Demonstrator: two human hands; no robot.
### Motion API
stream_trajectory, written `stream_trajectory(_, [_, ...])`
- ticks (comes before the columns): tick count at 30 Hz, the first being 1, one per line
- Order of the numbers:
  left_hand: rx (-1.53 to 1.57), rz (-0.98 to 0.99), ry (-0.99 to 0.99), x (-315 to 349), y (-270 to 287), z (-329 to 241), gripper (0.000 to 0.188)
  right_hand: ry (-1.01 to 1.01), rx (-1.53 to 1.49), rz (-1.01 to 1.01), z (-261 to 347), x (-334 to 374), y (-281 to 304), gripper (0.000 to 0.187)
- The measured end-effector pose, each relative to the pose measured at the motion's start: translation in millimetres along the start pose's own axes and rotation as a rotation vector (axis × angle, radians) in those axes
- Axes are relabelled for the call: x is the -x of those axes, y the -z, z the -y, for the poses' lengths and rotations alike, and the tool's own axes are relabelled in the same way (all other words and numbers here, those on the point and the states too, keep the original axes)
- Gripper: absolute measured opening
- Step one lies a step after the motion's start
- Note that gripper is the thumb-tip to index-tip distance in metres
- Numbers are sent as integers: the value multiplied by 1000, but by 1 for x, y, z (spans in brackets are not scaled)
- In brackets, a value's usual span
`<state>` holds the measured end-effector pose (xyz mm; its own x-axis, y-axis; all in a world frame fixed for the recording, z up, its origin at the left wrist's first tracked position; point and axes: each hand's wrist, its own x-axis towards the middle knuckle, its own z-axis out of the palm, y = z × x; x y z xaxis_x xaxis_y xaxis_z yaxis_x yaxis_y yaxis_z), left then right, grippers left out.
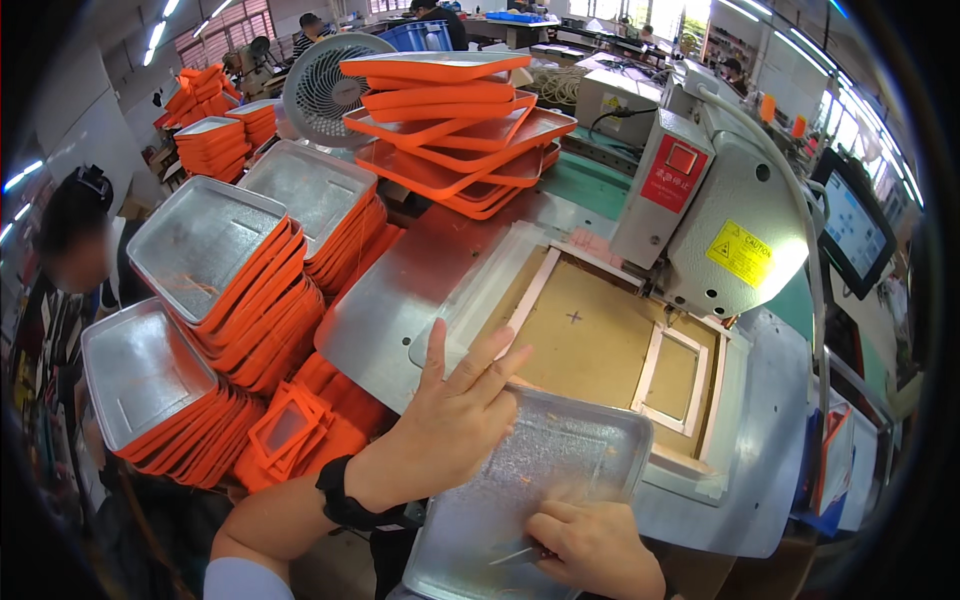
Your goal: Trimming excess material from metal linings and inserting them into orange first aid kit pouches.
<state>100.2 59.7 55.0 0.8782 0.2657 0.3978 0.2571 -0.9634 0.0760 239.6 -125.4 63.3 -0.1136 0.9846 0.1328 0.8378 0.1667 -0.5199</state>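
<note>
My right hand (590,545) is closed round a small tool with a thin pointed metal blade (512,557); its handle is hidden in my fist, so I cannot tell whether it is snips or a knife. Under that hand lies a rounded rectangular case panel (465,520) with a clear, shiny plastic face, tilted at the table's near edge. Bits of orange thread lie on it. My left hand (455,420), with a black band at the wrist, is spread open over the panel's far left corner, holding nothing. I cannot tell whether it touches the panel.
Beyond the panel, a framed tan template (580,320) lies on the metal table (400,325) under a sewing machine head (735,235). Stacks of orange clear-faced panels (215,245) stand left, more (450,130) behind. Small orange frames (290,430) lie nearer. A person (80,235) is at far left; a screen (855,225) stands right.
</note>
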Motion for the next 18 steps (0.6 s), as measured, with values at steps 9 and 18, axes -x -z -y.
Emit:
stream_trajectory(9, [508,3,54,33,36,-10,14,-43,-9,-17,3,6,7,11])
stream_trajectory(18, [884,-209,776,88,20,3,25,30,66,118,4,0,10,10])
